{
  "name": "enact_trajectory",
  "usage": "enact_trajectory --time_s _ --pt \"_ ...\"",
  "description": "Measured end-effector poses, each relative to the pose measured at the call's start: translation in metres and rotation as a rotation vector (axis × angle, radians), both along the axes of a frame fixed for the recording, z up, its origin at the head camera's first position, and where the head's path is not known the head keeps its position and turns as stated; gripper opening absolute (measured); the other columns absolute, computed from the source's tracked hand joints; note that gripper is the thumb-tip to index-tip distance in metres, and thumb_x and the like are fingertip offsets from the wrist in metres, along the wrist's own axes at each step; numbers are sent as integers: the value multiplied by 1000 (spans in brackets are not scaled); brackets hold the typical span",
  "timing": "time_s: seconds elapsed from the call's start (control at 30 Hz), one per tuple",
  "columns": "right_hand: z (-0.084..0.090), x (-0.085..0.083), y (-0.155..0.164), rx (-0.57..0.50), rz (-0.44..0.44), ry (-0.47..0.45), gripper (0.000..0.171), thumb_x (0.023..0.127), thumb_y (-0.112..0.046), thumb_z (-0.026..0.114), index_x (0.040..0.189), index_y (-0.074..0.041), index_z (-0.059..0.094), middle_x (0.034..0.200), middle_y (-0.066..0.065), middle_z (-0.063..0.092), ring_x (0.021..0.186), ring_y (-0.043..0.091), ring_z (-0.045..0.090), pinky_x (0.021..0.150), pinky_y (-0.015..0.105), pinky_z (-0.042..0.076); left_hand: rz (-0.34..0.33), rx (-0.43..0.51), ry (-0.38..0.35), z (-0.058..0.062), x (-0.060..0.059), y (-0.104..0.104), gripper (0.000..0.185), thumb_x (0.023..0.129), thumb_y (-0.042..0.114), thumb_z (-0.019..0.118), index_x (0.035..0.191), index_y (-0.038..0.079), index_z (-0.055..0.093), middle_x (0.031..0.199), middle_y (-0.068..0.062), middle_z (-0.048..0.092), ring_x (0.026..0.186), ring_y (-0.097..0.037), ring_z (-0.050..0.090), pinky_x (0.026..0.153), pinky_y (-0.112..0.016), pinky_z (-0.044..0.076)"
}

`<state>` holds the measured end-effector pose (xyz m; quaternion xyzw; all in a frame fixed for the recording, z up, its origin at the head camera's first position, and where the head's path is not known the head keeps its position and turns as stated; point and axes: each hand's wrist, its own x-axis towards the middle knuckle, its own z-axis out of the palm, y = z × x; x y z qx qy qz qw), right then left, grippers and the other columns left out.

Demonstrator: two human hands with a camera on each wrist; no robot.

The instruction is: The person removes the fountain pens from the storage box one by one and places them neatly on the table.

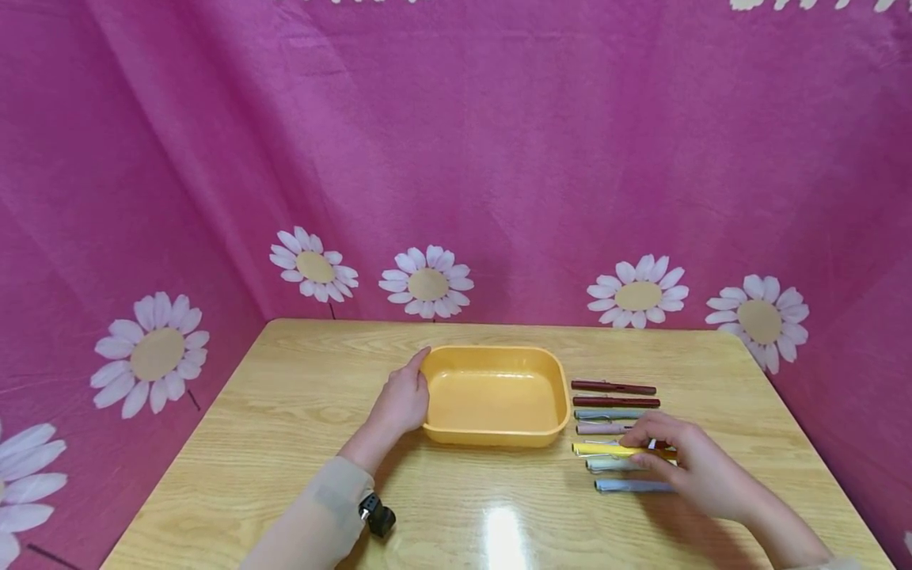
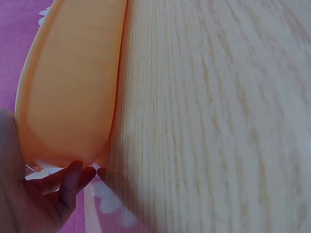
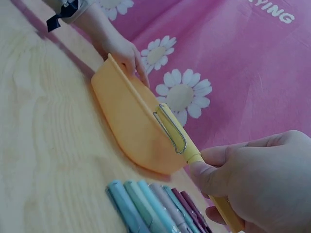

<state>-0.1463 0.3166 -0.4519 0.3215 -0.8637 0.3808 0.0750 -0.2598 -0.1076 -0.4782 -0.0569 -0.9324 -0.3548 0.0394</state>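
Note:
A yellow-orange plastic basin (image 1: 492,438) sits on the table, its long side toward me. My left hand (image 1: 402,400) grips its left end; the left wrist view shows bent fingertips (image 2: 73,177) against the outer wall. Between thumb and fingers, my right hand (image 1: 694,467) pinches a yellow pen (image 1: 598,450) with a silver clip (image 3: 170,133). The pen is raised over the row, its capped end pointing left toward the basin. Below it lie a mint pen (image 1: 606,465) and a light blue pen (image 1: 627,486), partly covered by the hand in the head view.
Farther back in the row are a pinkish pen (image 1: 598,429), a grey-blue pen (image 1: 606,414) and two dark red pens (image 1: 614,388), right of the basin. A pink cloth (image 1: 499,158) with white daisies hangs behind and beside the wooden table (image 1: 442,507).

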Motion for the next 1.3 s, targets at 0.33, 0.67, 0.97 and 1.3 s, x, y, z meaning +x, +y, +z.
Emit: enact_trajectory --time_s 0.33,0.67,0.97,1.3 --pt "-15 13 8 -31 7 -25 38 86 9 81 104 -23 75 102 -7 69 88 9 64 69 24 55 4 1 5 1 0 -1 51 111 11 38 161 11 45 137 -28 65 120 -39 66 102 -57 54" --pt "-36 26 14 -29 14 -61 35 89 8 79 106 -23 73 104 -8 70 91 11 65 78 18 53 3 -5 10 2 -1 -1 51 111 11 38 161 12 45 137 -28 64 120 -38 66 103 -56 53" --pt "-48 32 21 -14 32 -153 31 93 5 76 108 -22 73 104 -7 69 93 11 66 81 17 54 -3 -5 20 1 -1 -1 50 111 11 37 161 11 45 137 -28 64 117 -36 67 101 -56 54" --pt "-51 37 25 9 21 -119 33 91 6 77 108 -23 73 103 -9 68 92 8 63 78 16 52 -1 0 1 0 0 0 50 111 12 38 161 12 45 136 -28 65 107 -32 68 97 -55 56"
